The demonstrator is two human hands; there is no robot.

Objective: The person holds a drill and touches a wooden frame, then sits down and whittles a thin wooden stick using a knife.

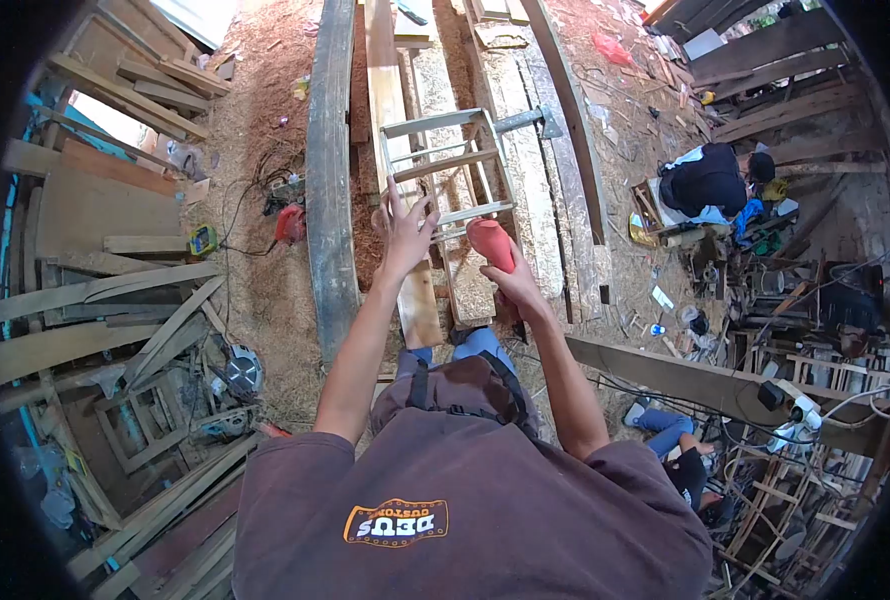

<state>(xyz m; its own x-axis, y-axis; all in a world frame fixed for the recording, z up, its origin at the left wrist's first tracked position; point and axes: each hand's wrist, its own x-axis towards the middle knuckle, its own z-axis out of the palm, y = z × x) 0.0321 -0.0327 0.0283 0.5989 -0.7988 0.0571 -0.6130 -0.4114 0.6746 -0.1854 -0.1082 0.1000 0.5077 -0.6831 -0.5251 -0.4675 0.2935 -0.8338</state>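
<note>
A small wooden frame with crossbars (450, 165) lies across the boards of a long wooden bench (525, 190). My left hand (405, 230) is at its near left corner, with fingers stretched out and spread against the wood. In my right hand (517, 285) is a red hand-held power tool (493, 243), its rounded end close to the frame's near right corner. The fingers wrap around its body, and its working face is hidden. Just right of the frame lies a hatchet (535, 121) on the boards.
Sawdust covers the floor on both sides. A red power tool (290, 224) with cords lies left of the bench, and a circular saw (243, 370) sits by stacked planks (115, 290). One person (710, 180) crouches at right; another person's leg (665, 425) shows below a long beam (705, 380).
</note>
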